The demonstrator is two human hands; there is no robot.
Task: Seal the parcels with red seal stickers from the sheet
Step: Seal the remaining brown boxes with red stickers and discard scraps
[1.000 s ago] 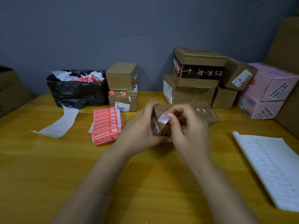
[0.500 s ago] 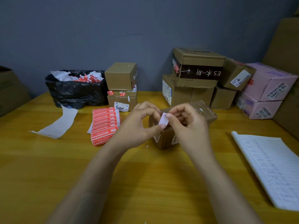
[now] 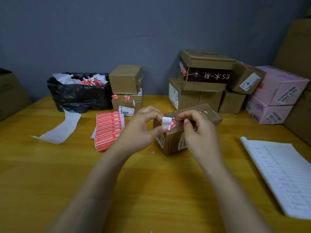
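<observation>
Left hand (image 3: 143,127) pinches one backing slip (image 3: 166,122); right hand (image 3: 199,133) pinches one red sticker (image 3: 172,123).

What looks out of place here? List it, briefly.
A labelled brown box in the back stack sits tilted, leaning between the dark-banded box and the pink box. A loose white paper strip trails across the table in front of the black bin bag.

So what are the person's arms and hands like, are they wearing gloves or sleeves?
No gloves and no sleeves in view: the left hand and the right hand are bare, and both forearms are uncovered right down to the bottom edge of the picture. No ring, watch or bracelet shows on either side.
</observation>
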